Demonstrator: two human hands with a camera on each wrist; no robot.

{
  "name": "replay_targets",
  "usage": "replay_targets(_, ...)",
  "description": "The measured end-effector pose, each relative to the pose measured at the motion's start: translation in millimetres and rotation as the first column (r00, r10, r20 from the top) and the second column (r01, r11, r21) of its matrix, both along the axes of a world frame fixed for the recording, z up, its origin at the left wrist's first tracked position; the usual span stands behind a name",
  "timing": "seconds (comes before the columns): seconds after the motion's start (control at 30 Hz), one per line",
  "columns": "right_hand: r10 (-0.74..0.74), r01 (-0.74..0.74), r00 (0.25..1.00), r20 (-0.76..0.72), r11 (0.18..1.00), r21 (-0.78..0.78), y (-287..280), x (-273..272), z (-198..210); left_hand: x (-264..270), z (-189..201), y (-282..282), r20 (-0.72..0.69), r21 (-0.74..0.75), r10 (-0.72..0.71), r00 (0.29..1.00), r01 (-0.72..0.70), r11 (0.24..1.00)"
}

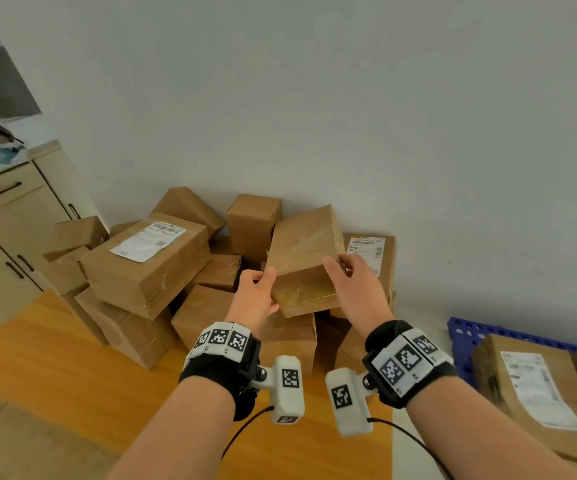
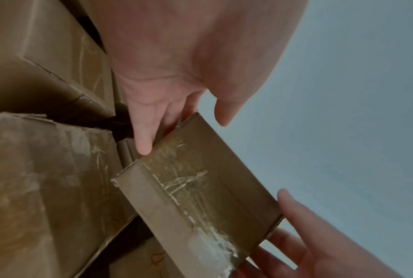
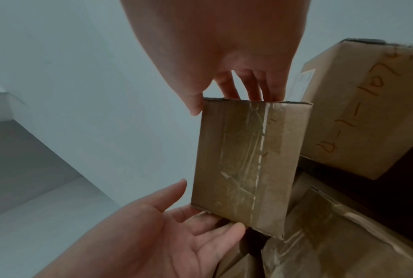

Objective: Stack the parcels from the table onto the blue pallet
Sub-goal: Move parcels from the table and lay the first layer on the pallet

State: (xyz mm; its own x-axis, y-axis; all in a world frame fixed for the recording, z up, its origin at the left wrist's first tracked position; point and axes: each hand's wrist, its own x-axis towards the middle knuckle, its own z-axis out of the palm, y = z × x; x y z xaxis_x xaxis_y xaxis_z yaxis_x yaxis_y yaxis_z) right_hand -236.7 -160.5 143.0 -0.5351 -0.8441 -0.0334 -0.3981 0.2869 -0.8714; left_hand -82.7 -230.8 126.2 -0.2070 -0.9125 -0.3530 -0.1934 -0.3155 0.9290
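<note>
A small taped cardboard parcel [image 1: 306, 258] is held tilted above the heap of brown parcels [image 1: 148, 268] on the wooden table [image 1: 55, 362]. My left hand [image 1: 261, 289] grips its near left edge, thumb on top and fingers along the side and beneath. My right hand [image 1: 349, 282] pinches its right edge. In the left wrist view, my left hand's fingers [image 2: 143, 135] lie along the parcel [image 2: 200, 188]. In the right wrist view, the right hand [image 3: 224, 84] clamps the parcel's [image 3: 246, 165] top edge. The blue pallet [image 1: 467, 337] lies low at the right.
Labelled parcels [image 1: 536, 386] lie on the pallet. A beige cabinet [image 1: 10, 237] stands left of the table, with a bag on top. A plain wall [image 1: 314, 98] runs close behind the heap. A box with handwriting [image 3: 367, 112] sits right beside the held parcel.
</note>
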Motion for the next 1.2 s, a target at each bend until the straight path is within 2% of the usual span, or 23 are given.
replay_targets(0.3, -0.057, 0.064, 0.993, 0.103, 0.995, -0.072, 54.5, 28.3, 7.7, 32.7, 9.7, 48.6, -0.067, -0.053, 0.009, 0.998, -0.013, 0.998)
replay_targets(0.43, -0.064, 0.084, 0.984, 0.165, 0.99, -0.115, 88.9, 48.7, 7.6, 54.2, 15.8, 81.9, -0.135, -0.004, 0.033, 0.99, -0.034, 0.999)
replay_targets(0.57, -0.076, 0.116, 0.966, 0.245, 0.982, -0.151, 130.2, 69.6, 9.7, 77.0, 14.3, 114.1, -0.24, 0.125, 0.085, 0.967, -0.056, 0.991)
replay_targets(0.63, -0.075, 0.123, 0.958, 0.278, 0.979, -0.16, 151.3, 78.7, 10.1, 87.0, 6.8, 128.8, -0.241, 0.133, 0.093, 0.966, -0.062, 0.989)
replay_targets(0.77, -0.053, 0.112, 0.943, 0.328, 0.98, -0.163, 187.6, 94.2, 3.3, 98.0, -6.9, 161.1, -0.194, 0.118, 0.015, 0.981, 0.008, 0.993)
replay_targets(0.9, -0.038, 0.09, 0.928, 0.37, 0.988, -0.124, 219.1, 103.0, -15.6, 109.1, -25.0, 190.6, -0.115, 0.151, -0.092, 0.989, 0.109, 0.982)
replay_targets(1.0, -0.08, 0.111, 0.909, 0.409, 0.993, -0.052, 236.2, 107.3, -39.6, 116.5, -38.0, 207.8, -0.033, 0.15, -0.195, 0.98, 0.198, 0.969)
replay_targets(1.1, -0.154, 0.142, 0.902, 0.403, 0.988, 0.059, 244.7, 110.5, -70.4, 123.2, -52.1, 217.7, -0.082, 0.209, -0.116, 0.99, 0.131, 0.969)
replay_targets(1.2, -0.14, 0.089, 0.948, 0.287, 0.979, 0.183, 249.4, 115.9, -95.3, 129.6, -72.3, 219.6, -0.05, 0.303, -0.056, 0.997, 0.069, 0.95)
